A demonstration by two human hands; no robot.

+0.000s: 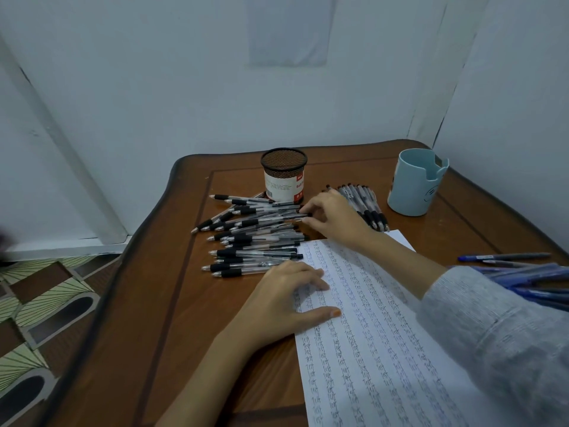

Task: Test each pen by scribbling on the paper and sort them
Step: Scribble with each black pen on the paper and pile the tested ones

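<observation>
A pile of several black clear-barrelled pens lies on the wooden table, left of a white paper covered in rows of scribbles. My right hand reaches over the paper's far end, and its fingertips pinch the end of a black pen at the pile's right side. My left hand lies flat, fingers spread, pressing the paper's left edge. A second bundle of black pens sits behind my right hand, partly hidden by it.
A black mesh pen cup stands behind the pile. A light blue holder stands at the back right. Several blue pens lie at the right edge. The table's left edge drops to a patterned floor.
</observation>
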